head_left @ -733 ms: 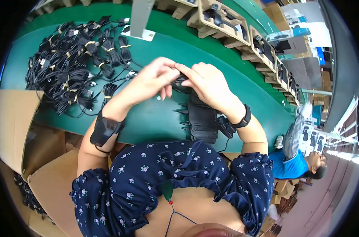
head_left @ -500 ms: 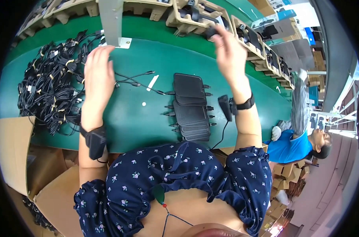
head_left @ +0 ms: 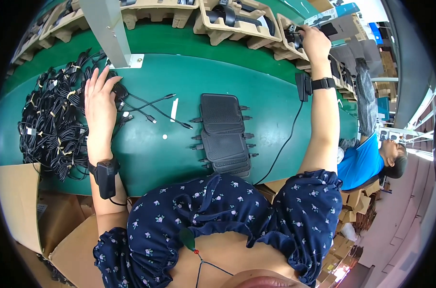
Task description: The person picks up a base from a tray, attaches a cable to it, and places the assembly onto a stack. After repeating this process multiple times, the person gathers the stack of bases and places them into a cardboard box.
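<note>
My left hand (head_left: 101,103) rests, fingers spread, at the right edge of a heap of bundled black cables (head_left: 59,120); it grips nothing. Loose cable ends with plugs (head_left: 151,119) reach out from beside it onto the green table. My right hand (head_left: 316,44) is stretched to the far right, over a moulded cardboard tray (head_left: 281,52). Its thumb and fingertips are pinched at a small black part in that tray, whose kind I cannot make out. Nearer me, a fanned stack of flat black rectangular pads (head_left: 221,113) lies mid-table, short plugs sticking out on both sides.
More moulded trays (head_left: 237,33) with black parts line the far side. A grey metal post (head_left: 107,33) stands at back left. Open cardboard boxes (head_left: 18,206) sit at lower left. A co-worker in a blue shirt (head_left: 359,165) is at the right. A thin cord hangs from my right wrist device.
My right hand has moved right and away, from above the table to the tray; the dark thing it carried no longer shows. My left hand has shifted left, its fingers spreading.
</note>
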Available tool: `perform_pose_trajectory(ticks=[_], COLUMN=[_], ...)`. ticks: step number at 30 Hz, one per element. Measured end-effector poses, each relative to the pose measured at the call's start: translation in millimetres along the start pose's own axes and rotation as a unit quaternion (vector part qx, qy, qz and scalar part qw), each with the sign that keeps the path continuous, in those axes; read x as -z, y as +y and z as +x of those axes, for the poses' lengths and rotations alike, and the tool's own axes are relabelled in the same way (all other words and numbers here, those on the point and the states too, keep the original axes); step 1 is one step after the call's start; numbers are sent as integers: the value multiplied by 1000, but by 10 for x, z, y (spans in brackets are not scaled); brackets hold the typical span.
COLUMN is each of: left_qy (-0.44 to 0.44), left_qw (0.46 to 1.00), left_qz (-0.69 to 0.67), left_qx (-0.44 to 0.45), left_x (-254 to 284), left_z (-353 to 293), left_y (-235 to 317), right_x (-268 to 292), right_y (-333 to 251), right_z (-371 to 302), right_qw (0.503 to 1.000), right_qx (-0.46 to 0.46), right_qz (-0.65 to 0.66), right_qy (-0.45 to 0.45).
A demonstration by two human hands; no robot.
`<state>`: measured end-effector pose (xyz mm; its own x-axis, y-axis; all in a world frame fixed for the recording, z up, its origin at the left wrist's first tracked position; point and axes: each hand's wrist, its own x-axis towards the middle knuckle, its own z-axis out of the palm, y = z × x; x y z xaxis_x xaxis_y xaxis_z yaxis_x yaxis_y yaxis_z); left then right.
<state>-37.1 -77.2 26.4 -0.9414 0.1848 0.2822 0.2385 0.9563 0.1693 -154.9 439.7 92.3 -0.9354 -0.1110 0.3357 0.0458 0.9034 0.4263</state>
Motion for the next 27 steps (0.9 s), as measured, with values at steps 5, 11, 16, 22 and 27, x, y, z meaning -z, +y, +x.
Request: perform_pose_trajectory(ticks=[5,11,16,22,27], left_qy=[-50,-76,-84,-79,-75], left_qw=[998,994,994,995,995], left_qz=[-36,-66,-63,-50,-62], left_qx=[-32,-30,-22,-23,-34], left_x=[34,89,101,110,63], left_z=[-17,-13,-59,-103,-53], left_y=[130,281,316,313,344], right_x=[-128,-705,-649,-604,-1072], right_y=[-48,-257,-326,-169,118], right_z=[144,222,213,121,328], right_qw=[992,959,981,977,972], right_qx=[65,-224,-152,-61,-11], right_qz=[-14,172,87,37,-47], right_qy=[-105,-6,-80,-200,-231])
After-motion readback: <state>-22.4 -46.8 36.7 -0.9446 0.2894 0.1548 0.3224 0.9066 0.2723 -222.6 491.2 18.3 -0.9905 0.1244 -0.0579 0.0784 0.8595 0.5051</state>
